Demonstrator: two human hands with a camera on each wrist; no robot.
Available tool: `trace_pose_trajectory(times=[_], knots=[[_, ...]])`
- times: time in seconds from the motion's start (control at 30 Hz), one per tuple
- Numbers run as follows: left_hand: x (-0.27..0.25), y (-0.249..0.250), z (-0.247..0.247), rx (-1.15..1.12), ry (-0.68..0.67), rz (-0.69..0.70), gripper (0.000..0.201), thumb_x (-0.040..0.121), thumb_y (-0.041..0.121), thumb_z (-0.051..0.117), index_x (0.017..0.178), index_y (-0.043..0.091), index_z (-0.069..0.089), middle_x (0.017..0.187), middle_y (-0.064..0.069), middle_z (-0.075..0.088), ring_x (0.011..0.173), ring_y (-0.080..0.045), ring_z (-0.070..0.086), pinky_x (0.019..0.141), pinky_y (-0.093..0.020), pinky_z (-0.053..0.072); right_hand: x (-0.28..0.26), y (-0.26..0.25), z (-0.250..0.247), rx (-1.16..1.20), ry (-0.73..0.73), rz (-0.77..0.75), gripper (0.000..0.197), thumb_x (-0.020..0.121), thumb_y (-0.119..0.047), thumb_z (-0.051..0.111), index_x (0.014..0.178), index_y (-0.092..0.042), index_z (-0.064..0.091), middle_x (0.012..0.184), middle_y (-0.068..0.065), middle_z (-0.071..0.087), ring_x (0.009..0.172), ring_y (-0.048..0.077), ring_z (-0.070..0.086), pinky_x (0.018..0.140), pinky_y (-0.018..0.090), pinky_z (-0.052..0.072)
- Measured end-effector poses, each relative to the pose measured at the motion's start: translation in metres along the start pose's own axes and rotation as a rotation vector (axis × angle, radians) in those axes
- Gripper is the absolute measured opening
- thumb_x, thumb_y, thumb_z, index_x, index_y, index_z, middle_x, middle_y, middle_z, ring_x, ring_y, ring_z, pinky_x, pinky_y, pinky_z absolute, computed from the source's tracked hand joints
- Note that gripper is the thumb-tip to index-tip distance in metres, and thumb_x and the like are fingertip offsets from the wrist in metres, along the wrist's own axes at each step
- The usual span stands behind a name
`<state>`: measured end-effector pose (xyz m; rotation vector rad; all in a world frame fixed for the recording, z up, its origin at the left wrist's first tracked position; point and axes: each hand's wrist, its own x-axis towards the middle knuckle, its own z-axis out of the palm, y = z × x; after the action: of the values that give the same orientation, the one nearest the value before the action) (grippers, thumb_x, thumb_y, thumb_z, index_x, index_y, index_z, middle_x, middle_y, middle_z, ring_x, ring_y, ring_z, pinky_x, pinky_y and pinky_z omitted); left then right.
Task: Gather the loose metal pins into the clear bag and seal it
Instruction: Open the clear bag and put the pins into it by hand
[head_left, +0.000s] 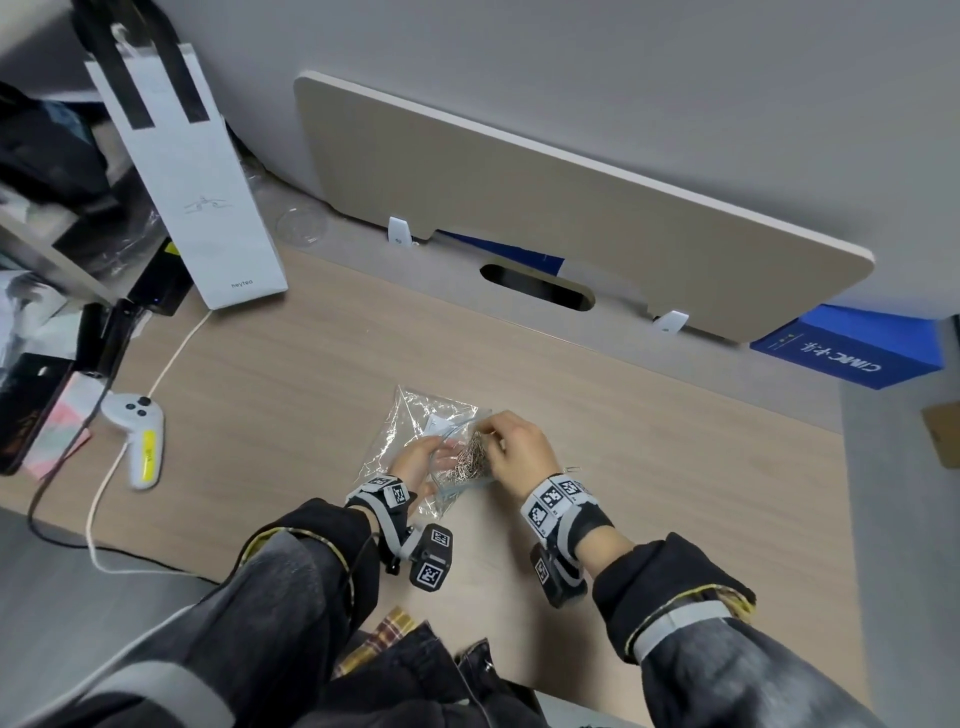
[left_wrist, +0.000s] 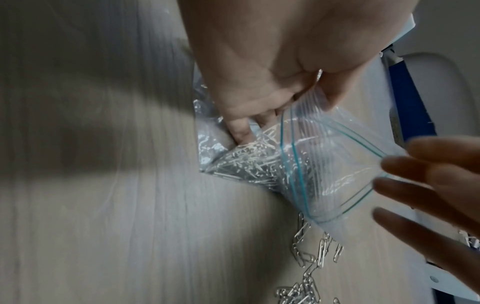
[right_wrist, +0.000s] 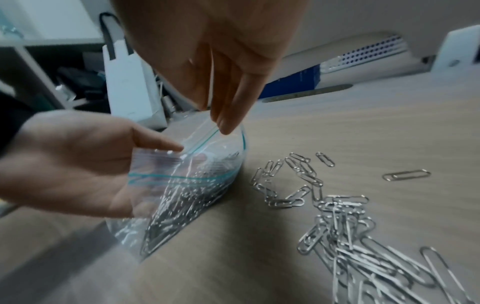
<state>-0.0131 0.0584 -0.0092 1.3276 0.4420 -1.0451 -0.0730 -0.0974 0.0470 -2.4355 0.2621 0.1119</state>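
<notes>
The clear zip bag (head_left: 415, 423) with a blue-green seal line lies on the wooden desk, its mouth held open. Many metal pins, which are paper clips, fill it (right_wrist: 182, 205). My left hand (right_wrist: 78, 164) grips the bag's lip, thumb on the outside and fingers behind the plastic (left_wrist: 324, 164). My right hand (right_wrist: 223, 123) hovers at the mouth with straight fingers and nothing visible in them. Loose pins (right_wrist: 337, 226) lie in a pile on the desk just right of the bag, also seen under the mouth in the left wrist view (left_wrist: 306, 257).
A tall white paper bag (head_left: 197, 182) stands at the back left. A white and yellow controller (head_left: 137, 436) and cables lie at the left. A beige partition panel (head_left: 571, 208) runs along the back, with a blue box (head_left: 852, 348) at the right.
</notes>
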Motion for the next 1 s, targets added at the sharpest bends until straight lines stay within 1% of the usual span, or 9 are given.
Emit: trace_pose_trajectory(times=[0.1,0.17,0.23,0.4,0.57,0.7,0.77,0.9,1.0], knots=[[-0.003,0.002,0.002,0.017,0.001,-0.003,0.027,0.098,0.026,0.041,0.101,0.011,0.063,0.108,-0.007,0.069,0.111,-0.026,0.059,0.105,-0.062,0.037,-0.004,0.021,-0.014,0.047,0.177,0.121,0.024,0.079,-0.001,0.049,0.089,-0.011,0.068,0.094,0.006,0.068,0.089,0.026,0.063,0.082,0.032,0.049],[-0.004,0.001,0.003,0.033,-0.006,0.007,0.027,0.098,0.027,0.041,0.102,0.012,0.063,0.11,-0.005,0.07,0.114,-0.026,0.059,0.105,-0.061,0.038,-0.009,0.039,-0.021,0.0,0.178,0.251,0.026,0.079,0.001,0.047,0.089,-0.012,0.068,0.098,0.006,0.067,0.093,0.027,0.062,0.081,0.031,0.047],[-0.002,0.0,0.002,0.04,-0.005,0.012,0.027,0.097,0.027,0.042,0.102,0.012,0.064,0.111,-0.004,0.07,0.112,-0.024,0.06,0.105,-0.059,0.038,-0.017,0.052,-0.021,-0.117,0.069,0.348,0.025,0.084,-0.005,0.046,0.096,-0.014,0.067,0.106,0.005,0.064,0.1,0.026,0.06,0.081,0.031,0.046],[0.001,-0.001,0.003,0.035,-0.005,0.011,0.024,0.097,0.024,0.043,0.104,0.01,0.062,0.111,-0.004,0.068,0.108,-0.022,0.059,0.106,-0.061,0.036,-0.032,0.06,-0.011,-0.243,-0.213,0.35,0.02,0.085,-0.014,0.05,0.099,-0.019,0.063,0.109,0.004,0.059,0.102,0.025,0.059,0.083,0.032,0.048],[-0.001,-0.001,0.006,0.044,0.0,0.016,0.025,0.098,0.024,0.042,0.104,0.01,0.061,0.109,-0.004,0.067,0.104,-0.021,0.059,0.107,-0.059,0.035,-0.043,0.058,-0.014,-0.15,-0.35,0.382,0.023,0.077,-0.011,0.051,0.081,-0.025,0.069,0.095,-0.003,0.071,0.092,0.019,0.063,0.082,0.028,0.052],[-0.001,-0.001,0.007,0.05,0.016,0.016,0.024,0.097,0.023,0.043,0.103,0.009,0.062,0.11,-0.005,0.067,0.104,-0.021,0.06,0.107,-0.06,0.035,-0.054,0.057,-0.014,-0.078,-0.619,0.411,0.03,0.07,-0.007,0.048,0.074,-0.024,0.072,0.07,-0.002,0.07,0.073,0.021,0.069,0.062,0.024,0.054],[-0.001,-0.001,0.007,0.054,0.018,0.023,0.024,0.097,0.023,0.043,0.102,0.009,0.062,0.109,-0.005,0.067,0.108,-0.023,0.059,0.105,-0.059,0.037,-0.058,0.06,-0.011,-0.097,-0.694,0.389,0.032,0.069,-0.002,0.048,0.078,-0.019,0.074,0.073,0.001,0.071,0.077,0.023,0.071,0.065,0.024,0.055],[-0.002,-0.001,0.009,0.061,0.025,0.031,0.023,0.096,0.022,0.043,0.1,0.009,0.062,0.115,-0.008,0.066,0.102,-0.021,0.06,0.105,-0.057,0.038,-0.054,0.068,-0.006,-0.067,-0.541,0.365,0.037,0.071,0.003,0.044,0.079,-0.017,0.075,0.094,-0.001,0.074,0.09,0.017,0.065,0.08,0.019,0.048],[-0.002,-0.001,0.009,0.063,0.027,0.032,0.025,0.096,0.022,0.043,0.103,0.008,0.062,0.123,-0.013,0.064,0.103,-0.021,0.06,0.103,-0.056,0.041,-0.047,0.071,-0.007,-0.013,-0.393,0.379,0.041,0.073,0.003,0.041,0.071,-0.027,0.069,0.096,-0.004,0.072,0.093,0.016,0.064,0.091,0.025,0.05]])
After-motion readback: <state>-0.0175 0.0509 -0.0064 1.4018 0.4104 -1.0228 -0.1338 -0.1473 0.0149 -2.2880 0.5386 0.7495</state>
